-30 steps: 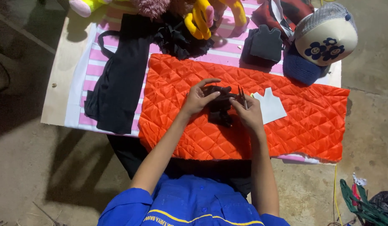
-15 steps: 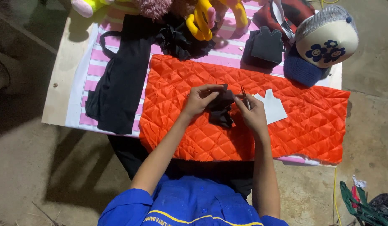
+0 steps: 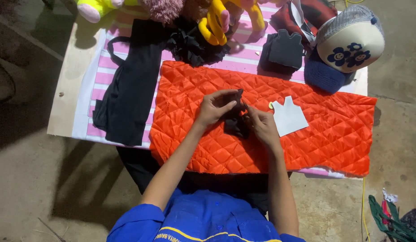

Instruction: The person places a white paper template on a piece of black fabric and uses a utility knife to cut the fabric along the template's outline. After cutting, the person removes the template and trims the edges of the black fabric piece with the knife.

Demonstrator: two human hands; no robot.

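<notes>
Head view is showing both hands working close together over the orange quilted fabric point(image 3: 315, 130) spread on the desk point(image 3: 67, 89). Compared with a second ago, the small black cloth piece point(image 3: 237, 125) is sitting a little more upright between the hands, its top edge now poking up past the fingertips, and the hands are drawing slightly nearer each other; the work on this piece looks to be continuing rather than finishing.

Left hand point(image 3: 214, 107) is curling round the upper left side of the black cloth piece, thumb and fingers pinching its top edge. Right hand point(image 3: 261, 125) is closing on the right side of the same piece, fingers bent and pressed together; whether it is also gripping a thin tool is too small to tell. The piece is hanging between both hands, just above the orange fabric near its middle.

Just beside the right hand, a white paper pattern point(image 3: 288, 117) shaped like a small vest is lying flat on the orange fabric. Farther off, a dark vest-shaped piece point(image 3: 286, 48) is resting on the pink striped cloth point(image 3: 100, 80), with a cap with flower print point(image 3: 349, 38) near it, a long black garment point(image 3: 129, 85) at the left, and plush toys point(image 3: 212, 18) along the far edge.
</notes>
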